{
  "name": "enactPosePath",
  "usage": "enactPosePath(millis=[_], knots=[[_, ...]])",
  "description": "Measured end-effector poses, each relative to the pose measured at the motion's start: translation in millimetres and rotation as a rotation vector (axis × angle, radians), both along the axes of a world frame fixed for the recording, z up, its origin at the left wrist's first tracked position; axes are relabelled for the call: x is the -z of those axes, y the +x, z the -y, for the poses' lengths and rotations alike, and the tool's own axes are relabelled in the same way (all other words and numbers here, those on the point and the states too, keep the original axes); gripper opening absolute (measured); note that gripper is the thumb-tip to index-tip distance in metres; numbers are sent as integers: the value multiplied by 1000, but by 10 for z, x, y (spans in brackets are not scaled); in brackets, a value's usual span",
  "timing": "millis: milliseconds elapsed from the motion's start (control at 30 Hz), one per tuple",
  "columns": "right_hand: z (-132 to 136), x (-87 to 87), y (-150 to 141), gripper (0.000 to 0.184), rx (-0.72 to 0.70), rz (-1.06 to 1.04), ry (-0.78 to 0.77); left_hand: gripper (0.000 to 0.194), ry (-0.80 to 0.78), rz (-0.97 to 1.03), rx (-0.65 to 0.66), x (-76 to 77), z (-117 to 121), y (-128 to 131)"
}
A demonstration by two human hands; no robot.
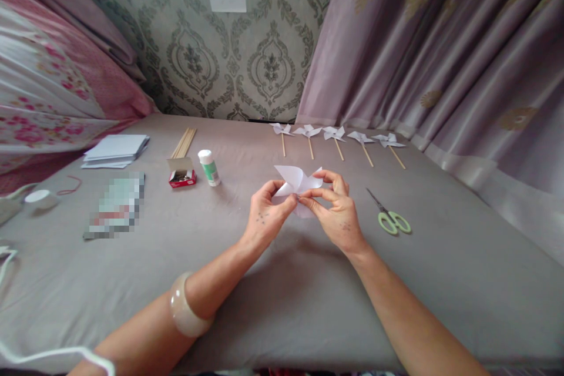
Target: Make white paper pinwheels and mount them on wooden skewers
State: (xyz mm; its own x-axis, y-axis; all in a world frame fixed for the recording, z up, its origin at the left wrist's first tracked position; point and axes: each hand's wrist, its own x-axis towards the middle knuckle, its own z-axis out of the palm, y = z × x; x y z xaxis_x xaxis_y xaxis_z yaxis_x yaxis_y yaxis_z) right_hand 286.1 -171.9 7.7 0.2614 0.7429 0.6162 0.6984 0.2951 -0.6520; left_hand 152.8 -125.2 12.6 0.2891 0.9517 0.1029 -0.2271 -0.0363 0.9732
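Indoors, the left hand (265,211) and right hand (341,214) pinch a paper pinwheel (292,178). Slackened pressure could let it unfurl.

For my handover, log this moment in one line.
left hand: pinching white paper pinwheel | right hand: pinching same pinwheel | nearby: green-handled metal scissors

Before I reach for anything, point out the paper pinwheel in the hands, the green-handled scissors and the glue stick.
Held paper pinwheel (291,176): head view, on its upper-left blade.
Green-handled scissors (387,212): head view, where blades meet handles.
Glue stick (210,170): head view, on its green label.
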Motion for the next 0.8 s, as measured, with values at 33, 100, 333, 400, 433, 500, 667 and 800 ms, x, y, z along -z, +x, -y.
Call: enactPosePath(millis=[33, 100, 333, 400, 433, 500, 667, 800], knots=[[-5, 2, 5, 6, -9, -11, 7, 25, -2, 7, -1, 1, 0, 2], [-17, 10, 20, 9, -30, -33, 19, 27, -5, 23, 4, 4, 1, 6], [-32, 20, 47, 14, -90, -94, -9, 27, -8, 53, 9, 4, 5, 10], [-29, 16, 44, 14, -90, -103, -12, 27, -9, 54, 9, -1, 5, 7], [-28, 14, 42, 14, -89, -105, -14, 27, -10, 55, 10, -3, 5, 6], [-27, 11, 39, 14, -86, -105, -17, 27, -11, 52, 9, -6, 5, 5], [-31, 11, 43, 14, -84, -91, -12, 27, -3, 32, -2, -11, 7, 6], [-28, 7, 41, 15, -80, -80, -8, 27, 2, 23, -3, -19, 12, 5]])
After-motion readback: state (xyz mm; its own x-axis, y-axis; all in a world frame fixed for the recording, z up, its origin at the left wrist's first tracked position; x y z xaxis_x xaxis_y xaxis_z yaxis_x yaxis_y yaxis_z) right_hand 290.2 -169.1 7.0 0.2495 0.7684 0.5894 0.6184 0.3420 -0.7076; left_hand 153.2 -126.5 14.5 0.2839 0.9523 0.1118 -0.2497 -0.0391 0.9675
